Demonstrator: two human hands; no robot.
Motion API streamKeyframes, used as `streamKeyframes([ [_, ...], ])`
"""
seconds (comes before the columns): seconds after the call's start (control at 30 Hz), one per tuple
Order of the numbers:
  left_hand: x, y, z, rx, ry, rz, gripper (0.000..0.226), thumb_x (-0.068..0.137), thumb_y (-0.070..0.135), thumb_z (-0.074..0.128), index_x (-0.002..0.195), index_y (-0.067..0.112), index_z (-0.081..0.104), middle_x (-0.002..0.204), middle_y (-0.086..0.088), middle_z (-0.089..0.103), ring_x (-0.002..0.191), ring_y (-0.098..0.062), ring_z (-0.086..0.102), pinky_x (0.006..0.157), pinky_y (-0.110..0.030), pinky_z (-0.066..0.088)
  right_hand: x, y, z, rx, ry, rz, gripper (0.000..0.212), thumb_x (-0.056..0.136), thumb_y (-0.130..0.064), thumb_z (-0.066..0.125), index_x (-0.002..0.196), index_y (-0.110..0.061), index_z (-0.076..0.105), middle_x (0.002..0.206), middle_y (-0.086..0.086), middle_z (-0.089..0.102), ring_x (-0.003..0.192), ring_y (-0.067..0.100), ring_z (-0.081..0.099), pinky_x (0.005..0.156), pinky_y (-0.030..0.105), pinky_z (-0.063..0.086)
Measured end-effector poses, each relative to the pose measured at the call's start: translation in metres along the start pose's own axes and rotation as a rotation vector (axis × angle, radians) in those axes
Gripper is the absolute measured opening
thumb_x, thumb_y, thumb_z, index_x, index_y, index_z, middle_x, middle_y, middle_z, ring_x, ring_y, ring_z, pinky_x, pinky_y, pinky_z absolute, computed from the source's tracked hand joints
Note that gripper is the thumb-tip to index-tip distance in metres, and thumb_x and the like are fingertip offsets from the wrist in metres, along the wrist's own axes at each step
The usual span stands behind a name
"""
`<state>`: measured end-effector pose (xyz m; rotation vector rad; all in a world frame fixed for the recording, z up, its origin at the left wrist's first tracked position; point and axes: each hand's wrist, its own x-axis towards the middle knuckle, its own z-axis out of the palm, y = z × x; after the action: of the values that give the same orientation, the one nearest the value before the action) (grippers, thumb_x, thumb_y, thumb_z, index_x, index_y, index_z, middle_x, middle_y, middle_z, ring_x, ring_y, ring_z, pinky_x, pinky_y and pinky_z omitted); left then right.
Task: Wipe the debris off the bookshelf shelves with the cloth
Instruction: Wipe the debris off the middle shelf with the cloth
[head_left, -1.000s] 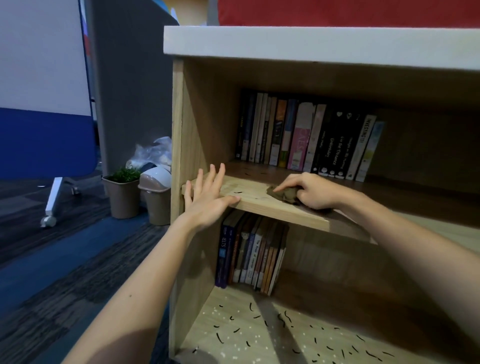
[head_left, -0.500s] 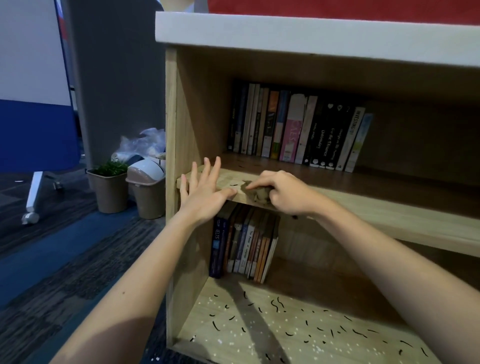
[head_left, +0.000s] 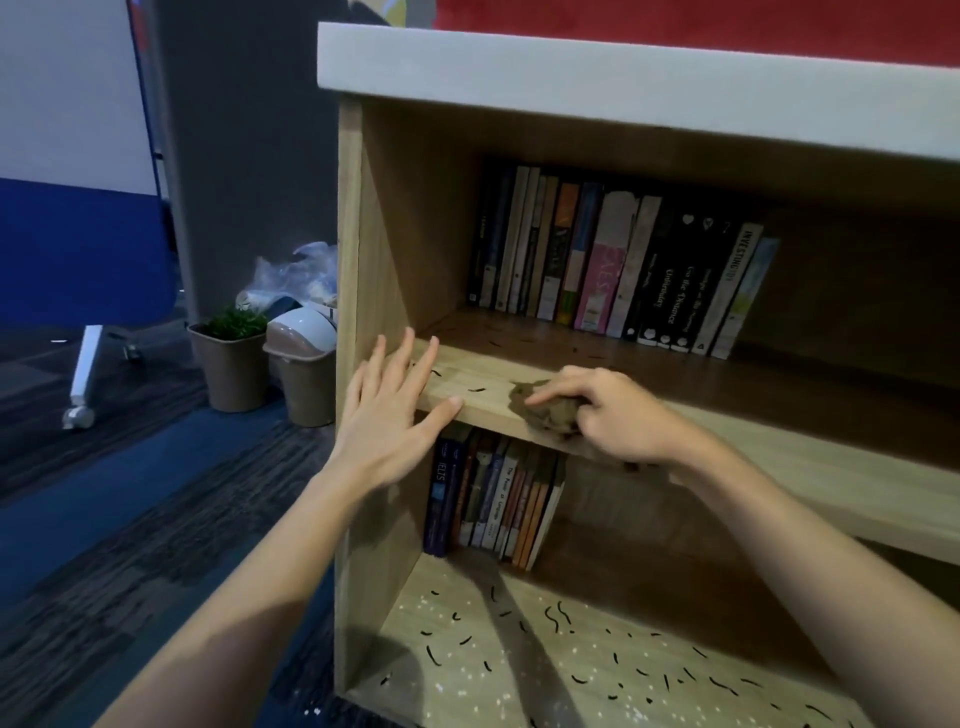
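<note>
Wooden bookshelf (head_left: 366, 249) w/ a pale top board, two bare arms reaching in. R hand (head_left: 618, 423) has its grip clamped on the cloth (head_left: 545, 413), a brownish bunched wad on the front part of the middle shelf (head_left: 831, 457); index finger stretched over it, other fingers curled round. L hand (head_left: 387, 415) is at that shelf's left end, grip apart & holding nothing, fingers straight & spread, thumb tip on the front edge. Between the two hands lie a few bits of debris (head_left: 476, 389), short dark curly strands, w/ more toward the back nr the books. Bottom shelf (head_left: 467, 670) is strewn w/ the same dark strands plus small white specks. Upper row of books (head_left: 597, 260) stands at the back-left of the middle shelf. A white-spined book (head_left: 735, 270) reads "INVESTING", then what looks like "101"; a black book (head_left: 688, 296) reads "Go the Distance" in white; other titles too small or blurred. Lower row of books (head_left: 509, 499) stands on the bottom shelf, leaning a little: a dark blue book (head_left: 441, 470) reads "IELTS", another starts "The Power of", rest I can't make out. Left of the bookshelf, on the carpet (head_left: 130, 493): a tan plant pot (head_left: 231, 371), just beside it a tan bin (head_left: 304, 384) w/ a white swing lid, plastic bags (head_left: 296, 270) behind them, & further off a blue-and-white partition (head_left: 78, 249) on a white castor foot.
</note>
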<state>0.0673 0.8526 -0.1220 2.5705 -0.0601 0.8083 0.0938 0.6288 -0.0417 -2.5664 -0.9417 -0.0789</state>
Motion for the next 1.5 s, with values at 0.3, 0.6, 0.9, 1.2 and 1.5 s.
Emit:
streamKeyframes([
  [0.3,0.003,0.002,0.002,-0.039,-0.008,-0.061,0.076,0.079,0.066,0.025,0.146,0.039,0.001,0.156,0.014,-0.003,0.143,-0.008,-0.011,0.114,-0.032,-0.008,0.012,0.001,0.01,-0.1,0.054,-0.079,0.049,0.086,0.002,0.035,0.122,-0.023,0.058,0.119,-0.002,0.051,0.11,0.017,0.044,0.094,0.033,0.04],
  [0.6,0.004,0.01,-0.01,-0.171,-0.029,-0.117,0.085,0.081,0.058,0.046,0.148,0.031,0.0,0.158,0.005,0.003,0.143,-0.013,0.009,0.116,-0.033,0.006,0.05,-0.016,0.013,0.016,-0.003,-0.029,0.034,0.093,-0.037,0.042,0.104,-0.013,0.064,0.113,0.004,0.058,0.102,0.022,0.054,0.09,0.039,0.044],
  [0.9,-0.014,-0.022,-0.019,-0.071,0.523,-0.088,0.065,0.091,0.026,0.059,0.147,0.02,0.027,0.149,-0.006,0.029,0.135,-0.017,0.026,0.107,-0.034,0.024,0.059,-0.02,0.025,-0.078,0.048,-0.137,0.033,0.092,-0.029,0.046,0.12,-0.021,0.062,0.121,-0.001,0.053,0.114,0.017,0.047,0.094,0.032,0.04],
  [1.2,0.015,-0.032,-0.013,-0.486,0.346,-0.028,0.073,0.098,0.006,0.04,0.144,0.04,-0.007,0.141,0.031,0.01,0.134,0.008,0.013,0.107,-0.018,0.016,0.046,-0.006,0.019,-0.119,0.141,0.028,0.029,0.092,-0.024,0.047,0.113,-0.021,0.066,0.117,-0.002,0.057,0.112,0.021,0.05,0.092,0.034,0.042],
  [1.5,0.011,-0.033,-0.015,-0.478,0.387,0.016,0.074,0.095,0.002,0.046,0.147,0.031,0.001,0.14,-0.006,0.044,0.117,0.0,0.037,0.094,-0.011,0.025,0.054,-0.024,0.017,-0.083,0.086,0.008,0.029,0.093,-0.021,0.045,0.113,-0.021,0.067,0.117,-0.002,0.06,0.088,0.007,0.055,0.072,0.023,0.043],
])
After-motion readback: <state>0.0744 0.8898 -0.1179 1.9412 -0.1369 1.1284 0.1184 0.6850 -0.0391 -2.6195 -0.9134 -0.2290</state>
